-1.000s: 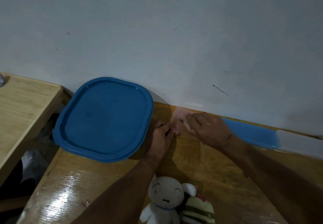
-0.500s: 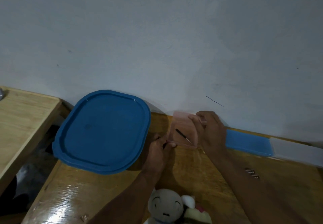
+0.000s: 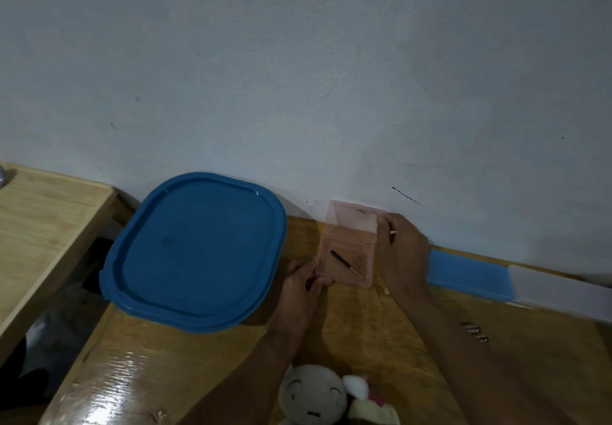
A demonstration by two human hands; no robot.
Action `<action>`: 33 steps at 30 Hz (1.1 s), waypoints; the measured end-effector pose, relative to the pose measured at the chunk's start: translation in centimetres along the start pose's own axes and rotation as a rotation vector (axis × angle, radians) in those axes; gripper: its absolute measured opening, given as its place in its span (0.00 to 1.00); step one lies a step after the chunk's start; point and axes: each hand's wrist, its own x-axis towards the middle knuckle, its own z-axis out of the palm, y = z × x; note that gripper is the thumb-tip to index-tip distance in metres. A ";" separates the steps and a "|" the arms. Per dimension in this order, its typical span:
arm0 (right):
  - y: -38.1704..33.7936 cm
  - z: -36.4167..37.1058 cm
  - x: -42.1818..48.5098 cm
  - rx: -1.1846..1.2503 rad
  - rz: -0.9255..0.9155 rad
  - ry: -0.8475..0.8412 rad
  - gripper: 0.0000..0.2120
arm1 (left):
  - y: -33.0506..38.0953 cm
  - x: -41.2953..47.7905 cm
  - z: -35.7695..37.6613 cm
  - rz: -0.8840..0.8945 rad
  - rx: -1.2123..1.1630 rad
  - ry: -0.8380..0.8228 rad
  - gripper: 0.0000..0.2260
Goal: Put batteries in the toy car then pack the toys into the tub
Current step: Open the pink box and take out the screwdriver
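A glossy wooden desk (image 3: 139, 375) stands against a pale wall (image 3: 298, 76) marked with a short black streak (image 3: 408, 197). Along the desk's back edge, toward the right, a blue strip (image 3: 470, 279) and a white strip (image 3: 559, 292) lie end to end. A lighter table (image 3: 43, 226) stands off the desk's left edge.

The wooden table (image 3: 198, 375) carries a blue lid (image 3: 195, 252), pink box (image 3: 347, 252), plush toy (image 3: 314, 395) and, seemingly, batteries (image 3: 475, 332).

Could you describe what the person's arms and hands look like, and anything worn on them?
Both forearms are bare up to the frame edge: no sleeves show. The left hand and right hand wear no gloves, and no watch or bracelet shows at either wrist.
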 end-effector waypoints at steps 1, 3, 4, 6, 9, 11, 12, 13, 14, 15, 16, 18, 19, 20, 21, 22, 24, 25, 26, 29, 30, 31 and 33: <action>0.0 0.0 -0.3 -0.028 -0.048 -0.030 0.06 | 0.0 0.0 0.0 -0.009 -0.008 0.004 0.15; -0.2 0.0 -0.8 -0.071 -0.103 -0.135 0.04 | 0.0 0.0 -0.1 -0.008 -0.015 0.013 0.16; -0.3 0.0 -0.9 -0.099 -0.116 -0.199 0.04 | 0.0 0.0 -0.1 -0.003 -0.011 0.012 0.16; -0.5 0.1 -1.1 -0.202 -0.173 -0.338 0.06 | 0.0 0.0 -0.2 0.011 0.011 0.013 0.17; -0.8 0.4 -1.4 -0.357 -0.266 -0.498 0.09 | -0.2 0.0 -0.1 0.039 0.042 0.018 0.18; -1.0 0.4 -1.4 -0.422 -0.303 -0.557 0.08 | -0.3 0.1 -0.1 0.047 0.063 0.021 0.18; -1.1 0.4 -1.4 -0.449 -0.316 -0.579 0.08 | -0.3 0.1 -0.1 0.049 0.067 0.023 0.18; -1.2 0.3 -1.3 -0.475 -0.323 -0.603 0.08 | -0.3 0.1 -0.1 0.047 0.070 0.023 0.18; -1.3 0.3 -1.2 -0.494 -0.329 -0.621 0.09 | -0.3 0.1 -0.1 0.050 0.071 0.021 0.19; -1.4 0.3 -1.2 -0.512 -0.333 -0.634 0.09 | -0.3 0.1 -0.2 0.055 0.073 0.017 0.18; -1.5 0.3 -1.2 -0.523 -0.335 -0.637 0.09 | -0.3 0.1 -0.2 0.063 0.073 0.015 0.18; -1.6 0.4 -1.2 -0.534 -0.329 -0.632 0.08 | -0.2 0.2 -0.2 0.069 0.076 0.010 0.18; -1.6 0.5 -1.2 -0.534 -0.323 -0.630 0.08 | -0.2 0.3 -0.3 0.072 0.087 0.010 0.17; -1.6 0.6 -1.2 -0.532 -0.316 -0.632 0.07 | -0.2 0.4 -0.3 0.076 0.098 0.007 0.17; -1.6 0.6 -1.2 -0.533 -0.310 -0.633 0.07 | -0.1 0.4 -0.3 0.079 0.104 0.002 0.16; -1.7 0.7 -1.2 -0.533 -0.309 -0.629 0.07 | 0.0 0.4 -0.3 0.086 0.107 0.006 0.15; -1.8 0.6 -1.2 -0.513 -0.311 -0.611 0.07 | 0.1 0.4 -0.4 0.100 0.105 0.007 0.14; -1.9 0.5 -1.2 -0.495 -0.308 -0.600 0.08 | 0.2 0.4 -0.5 0.098 0.104 -0.002 0.15; -2.0 0.3 -1.2 -0.471 -0.305 -0.586 0.08 | 0.3 0.3 -0.6 0.095 0.114 -0.010 0.15; -2.4 -0.8 -1.1 -0.427 -0.281 -0.552 0.08 | 0.5 0.1 -1.0 0.121 0.234 -0.008 0.18; -2.5 -1.3 -1.1 -0.422 -0.278 -0.546 0.08 | 0.5 -0.2 -1.2 0.136 0.302 -0.010 0.19; -2.6 -1.8 -1.2 -0.421 -0.277 -0.544 0.08 | 0.7 -0.5 -1.4 0.156 0.372 -0.012 0.20; -2.6 -3.2 -1.5 -0.411 -0.256 -0.542 0.10 | 1.3 -1.6 -1.9 0.218 0.488 0.011 0.20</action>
